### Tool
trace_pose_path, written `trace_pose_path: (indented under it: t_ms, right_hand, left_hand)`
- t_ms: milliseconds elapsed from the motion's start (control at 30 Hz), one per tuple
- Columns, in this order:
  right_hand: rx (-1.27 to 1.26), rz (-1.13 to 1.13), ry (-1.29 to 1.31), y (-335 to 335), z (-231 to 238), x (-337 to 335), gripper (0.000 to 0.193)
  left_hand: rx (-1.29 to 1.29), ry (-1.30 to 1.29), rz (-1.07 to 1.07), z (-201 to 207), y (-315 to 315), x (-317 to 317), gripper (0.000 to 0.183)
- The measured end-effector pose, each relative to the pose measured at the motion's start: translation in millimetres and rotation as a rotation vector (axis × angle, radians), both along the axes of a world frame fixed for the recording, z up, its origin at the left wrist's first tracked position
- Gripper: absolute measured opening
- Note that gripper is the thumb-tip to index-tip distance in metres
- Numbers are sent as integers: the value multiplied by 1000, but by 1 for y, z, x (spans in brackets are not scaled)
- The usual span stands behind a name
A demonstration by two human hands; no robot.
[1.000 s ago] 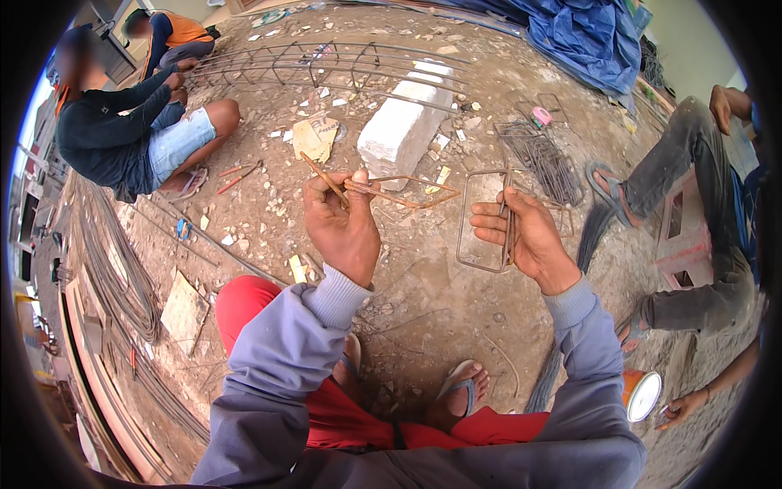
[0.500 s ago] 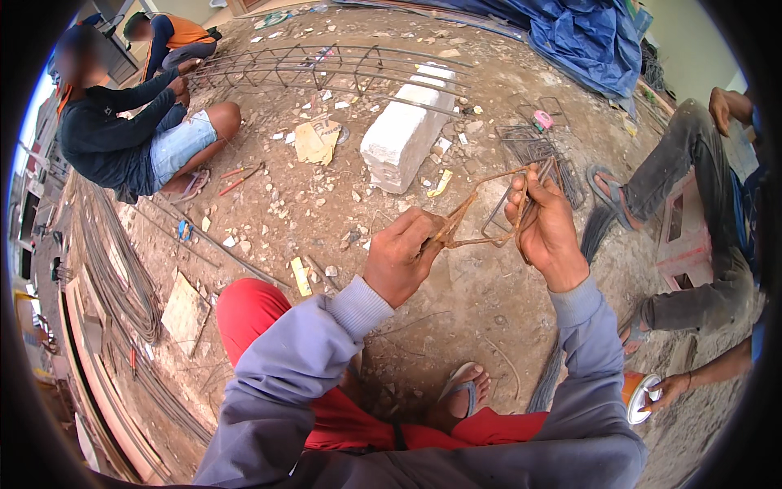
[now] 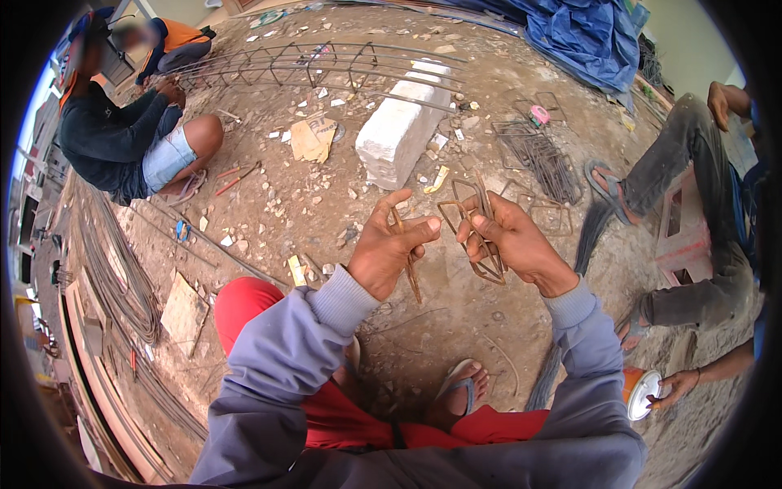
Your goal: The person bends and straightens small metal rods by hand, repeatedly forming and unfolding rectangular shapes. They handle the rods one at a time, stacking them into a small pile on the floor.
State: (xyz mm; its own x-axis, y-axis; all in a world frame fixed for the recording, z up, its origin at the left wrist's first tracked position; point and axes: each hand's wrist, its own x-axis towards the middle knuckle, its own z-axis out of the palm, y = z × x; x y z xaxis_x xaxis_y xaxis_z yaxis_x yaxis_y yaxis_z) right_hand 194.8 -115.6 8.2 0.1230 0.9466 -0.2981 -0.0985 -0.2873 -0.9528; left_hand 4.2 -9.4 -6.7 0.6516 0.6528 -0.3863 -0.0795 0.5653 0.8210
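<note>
My left hand point(image 3: 383, 257) grips a rusty steel stirrup point(image 3: 415, 283), seen almost edge-on between thumb and fingers. A short distance to the right, my right hand point(image 3: 528, 247) holds several rusty bent-wire stirrups point(image 3: 490, 275) bunched together, their corners sticking out past the fingers. The two hands are apart, raised over the dirt in front of my knees. Beyond the right hand, a pile of dark stirrups point(image 3: 547, 167) lies on the ground, with a pink tape measure point(image 3: 539, 115) by its far end.
A long rebar cage point(image 3: 326, 67) rests partly on a white block point(image 3: 399, 134). Two people crouch at far left, near orange-handled pincers point(image 3: 238, 176). At right sits another person, whose hand point(image 3: 678, 385) touches a can point(image 3: 641, 394). Blue tarp point(image 3: 578, 49) lies at the back.
Before, both hands held rusty stirrups stretched between them. Now the hands are separate, each with its own, and the right hand has come lower and left. The person at left has leaned forward.
</note>
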Motion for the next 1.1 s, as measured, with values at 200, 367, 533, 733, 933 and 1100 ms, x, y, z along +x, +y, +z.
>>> trace_pose_path:
  t_ms: [200, 367, 533, 733, 933, 1100]
  right_hand:
    - [9, 140, -25, 8, -5, -29, 24]
    - [3, 214, -11, 9, -10, -39, 27]
    - [91, 142, -58, 10, -22, -49, 28]
    - [146, 99, -47, 11, -25, -47, 37]
    - [78, -14, 41, 11, -20, -38, 41]
    - [148, 61, -188, 9, -34, -47, 46]
  left_hand:
    - [13, -9, 11, -8, -8, 3, 70]
    - [60, -21, 132, -10, -6, 1, 67]
    - [69, 2, 206, -5, -9, 3, 66]
    - [121, 28, 265, -9, -2, 1, 67]
    - [72, 20, 318, -9, 7, -1, 63]
    - [102, 7, 326, -10, -1, 4, 67]
